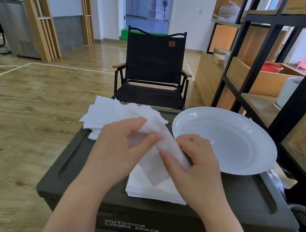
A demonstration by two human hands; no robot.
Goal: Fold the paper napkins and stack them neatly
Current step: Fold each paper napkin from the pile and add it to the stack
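**Napkin held above the stack**

A napkin [163, 148] is pinched between the left hand [120, 151] and the right hand [196, 163], its long axis slanting toward the right hand, directly above the folded stack [147, 190] on the box lid [236, 194].

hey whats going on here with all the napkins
A person is folding a white paper napkin, pinching it with both the left hand and the right hand above a dark storage box. A neat stack of folded napkins lies under the hands, and a loose pile of unfolded napkins sits farther back. A white plate beside them holds nothing.
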